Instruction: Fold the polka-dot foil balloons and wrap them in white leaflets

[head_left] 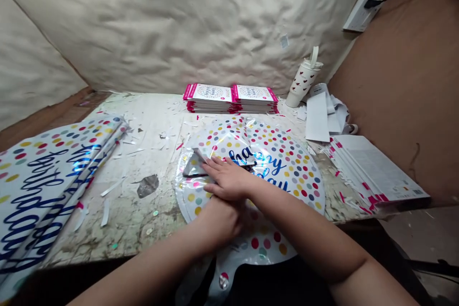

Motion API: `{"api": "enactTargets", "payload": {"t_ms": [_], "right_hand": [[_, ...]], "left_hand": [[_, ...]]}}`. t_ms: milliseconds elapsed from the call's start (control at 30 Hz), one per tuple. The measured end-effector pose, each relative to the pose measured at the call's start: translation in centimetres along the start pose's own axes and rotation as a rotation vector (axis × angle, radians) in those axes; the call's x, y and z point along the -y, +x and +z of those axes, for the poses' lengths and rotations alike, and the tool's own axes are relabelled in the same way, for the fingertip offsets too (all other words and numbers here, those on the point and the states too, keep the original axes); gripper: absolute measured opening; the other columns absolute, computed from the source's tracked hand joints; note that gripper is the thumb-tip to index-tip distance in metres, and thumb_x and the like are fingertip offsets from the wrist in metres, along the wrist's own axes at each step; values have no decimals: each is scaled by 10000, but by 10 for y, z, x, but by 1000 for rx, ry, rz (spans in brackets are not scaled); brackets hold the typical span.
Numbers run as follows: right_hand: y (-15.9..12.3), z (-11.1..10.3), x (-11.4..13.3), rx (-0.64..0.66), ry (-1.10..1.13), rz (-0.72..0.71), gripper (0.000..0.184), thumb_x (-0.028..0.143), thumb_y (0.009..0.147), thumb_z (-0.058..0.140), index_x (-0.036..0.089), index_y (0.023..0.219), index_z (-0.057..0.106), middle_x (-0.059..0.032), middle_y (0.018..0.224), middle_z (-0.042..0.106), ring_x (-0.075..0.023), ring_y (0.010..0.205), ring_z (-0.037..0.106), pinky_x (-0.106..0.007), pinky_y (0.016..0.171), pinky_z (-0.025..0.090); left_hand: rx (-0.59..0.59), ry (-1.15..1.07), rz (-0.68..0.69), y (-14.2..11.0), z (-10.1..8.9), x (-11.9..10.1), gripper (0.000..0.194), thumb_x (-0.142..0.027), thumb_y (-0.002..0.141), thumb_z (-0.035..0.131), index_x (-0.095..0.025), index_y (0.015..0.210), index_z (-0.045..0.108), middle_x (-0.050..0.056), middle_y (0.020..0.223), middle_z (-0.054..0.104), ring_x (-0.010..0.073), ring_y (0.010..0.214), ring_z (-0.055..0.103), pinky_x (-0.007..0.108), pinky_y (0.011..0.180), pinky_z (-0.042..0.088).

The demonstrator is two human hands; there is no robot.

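A flat foil balloon (304,167) with coloured dots and blue lettering lies on the table in front of me, part of it folded over. My right hand (229,177) rests flat on the folded foil with its fingers stretched to the left. Just left of those fingertips, a silvery flap (194,163) of foil is turned up. My left hand (220,220) crosses below the right one and touches the lower part of the balloon. Its fingers are hidden under the right wrist. The balloon's tail (222,279) hangs over the table's front edge.
More flat dotted balloons (53,186) lie at the left. Two stacks of pink-edged packets (211,100) stand at the back, near a white tumbler (304,79). White cards (317,117) and a row of packets (383,167) lie right. Paper scraps (114,185) litter the table.
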State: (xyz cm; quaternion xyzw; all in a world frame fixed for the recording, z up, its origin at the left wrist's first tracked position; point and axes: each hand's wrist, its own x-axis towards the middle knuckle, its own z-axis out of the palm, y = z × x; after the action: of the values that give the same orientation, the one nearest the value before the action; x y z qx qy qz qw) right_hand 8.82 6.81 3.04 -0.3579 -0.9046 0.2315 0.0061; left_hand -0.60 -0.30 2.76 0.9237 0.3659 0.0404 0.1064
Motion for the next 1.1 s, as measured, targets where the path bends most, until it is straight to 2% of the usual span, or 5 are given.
{"api": "enactTargets", "payload": {"t_ms": [200, 400, 667, 933, 1100], "right_hand": [[8, 21, -6, 83, -26, -29, 610, 421, 862, 353, 220, 1419, 204, -41, 1506, 133, -300, 1372, 51, -602, 1048, 40], [8, 21, -9, -324, 37, 103, 685, 300, 709, 562, 115, 1321, 318, -159, 1376, 360, -250, 1254, 353, -385, 998, 341], [19, 20, -26, -556, -4, 264, 200, 95, 732, 483, 156, 812, 655, -78, 796, 681, -197, 744, 617, -289, 692, 474], [-127, -106, -116, -1398, -193, 695, 499, 362, 895, 338, -28, 948, 645, -172, 826, 671, -200, 786, 602, -315, 658, 425], [-146, -65, -77, -1195, -413, 245, 288, 252, 858, 482, 183, 1093, 634, -78, 973, 696, -165, 827, 651, -291, 718, 501]], "left_hand": [[-92, 200, -108, -42, -23, 55, 180, -145, 816, 468, -150, 901, 627, 100, 918, 650, 238, 872, 584, 367, 774, 440], [-160, 465, -99, -32, -38, 119, 224, -135, 820, 420, -158, 785, 641, 91, 717, 629, 232, 742, 569, 382, 744, 410], [-230, 251, -82, -27, -11, 68, 319, -323, 882, 408, -144, 1012, 638, 140, 1053, 619, 261, 989, 540, 403, 881, 401], [-25, 93, -430, -28, 10, 81, 728, -598, 807, 406, -161, 1385, 333, 162, 1463, 240, 399, 1335, 147, 542, 1038, 204], [-103, -667, -453, -12, -14, 46, 624, -587, 832, 363, -168, 1279, 482, 136, 1322, 484, 311, 1227, 418, 483, 1004, 333]]}}
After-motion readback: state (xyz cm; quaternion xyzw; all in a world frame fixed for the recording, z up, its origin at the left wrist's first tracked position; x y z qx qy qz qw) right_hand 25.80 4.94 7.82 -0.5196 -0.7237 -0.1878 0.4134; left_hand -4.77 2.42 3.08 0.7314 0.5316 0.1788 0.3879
